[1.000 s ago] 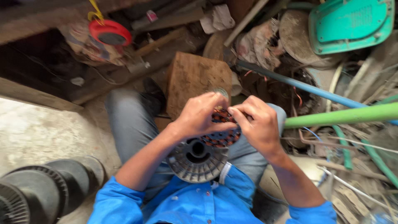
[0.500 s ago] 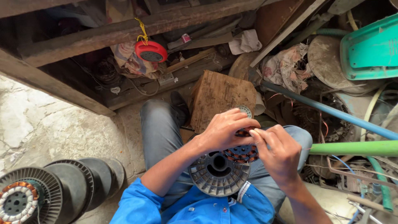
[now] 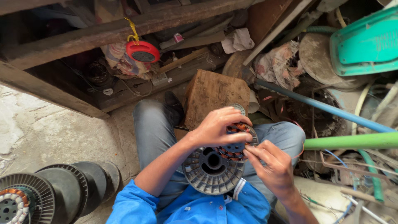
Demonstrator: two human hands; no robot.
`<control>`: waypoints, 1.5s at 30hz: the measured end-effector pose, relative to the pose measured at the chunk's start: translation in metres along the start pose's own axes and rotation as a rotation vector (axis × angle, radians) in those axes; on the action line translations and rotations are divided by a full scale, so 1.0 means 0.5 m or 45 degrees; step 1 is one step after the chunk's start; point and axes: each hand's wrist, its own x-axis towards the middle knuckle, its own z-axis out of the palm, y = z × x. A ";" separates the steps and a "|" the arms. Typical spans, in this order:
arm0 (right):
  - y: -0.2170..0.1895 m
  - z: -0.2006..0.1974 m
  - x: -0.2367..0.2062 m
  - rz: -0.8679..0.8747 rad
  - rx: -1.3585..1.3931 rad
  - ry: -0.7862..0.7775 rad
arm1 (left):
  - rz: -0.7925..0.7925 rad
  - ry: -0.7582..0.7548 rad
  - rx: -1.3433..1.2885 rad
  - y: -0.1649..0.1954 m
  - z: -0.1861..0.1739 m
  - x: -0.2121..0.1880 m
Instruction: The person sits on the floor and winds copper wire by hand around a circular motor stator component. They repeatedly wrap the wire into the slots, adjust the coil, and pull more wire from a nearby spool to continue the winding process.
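Two hands clamp one copper-wound stator [image 3: 234, 143] over the lap: left hand [image 3: 217, 126] wraps its rim, right hand [image 3: 271, 166] pinches its edge. Likely heavy, rigid; windings fragile, so hold by the steel rim.

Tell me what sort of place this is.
Probably a small motor-rewinding workshop: the left hand and right hand work a copper-wound stator above a grey plastic spool, with more spools on the floor and scrap pipes piled around.
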 end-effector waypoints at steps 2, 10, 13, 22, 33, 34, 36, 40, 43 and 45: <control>0.004 -0.002 -0.001 -0.012 0.035 -0.003 | 0.019 0.014 -0.006 -0.002 0.002 0.000; 0.020 -0.010 -0.004 0.064 0.134 -0.003 | 0.011 -0.033 -0.031 -0.011 -0.003 -0.003; 0.022 -0.015 -0.003 0.064 0.125 0.024 | 0.029 -0.025 -0.036 -0.009 -0.002 -0.002; 0.046 -0.023 -0.002 0.213 0.105 0.174 | 0.045 -0.038 -0.024 -0.013 -0.002 -0.004; 0.081 -0.025 -0.002 0.259 0.088 0.161 | 0.098 -0.030 -0.040 -0.009 -0.004 -0.006; 0.087 -0.024 -0.002 0.288 0.124 0.121 | 0.111 -0.028 -0.048 -0.008 -0.003 -0.006; 0.106 -0.011 0.006 0.335 0.198 0.049 | 0.145 -0.024 -0.052 -0.010 -0.005 -0.005; 0.150 0.006 0.041 0.167 0.334 -0.173 | 0.150 -0.031 -0.077 -0.014 -0.004 -0.006; 0.168 0.000 0.066 0.299 0.361 -0.360 | 0.124 0.001 -0.119 -0.016 0.001 -0.009; 0.171 -0.002 0.079 0.429 0.500 -0.481 | 0.044 0.004 -0.156 -0.018 0.005 -0.010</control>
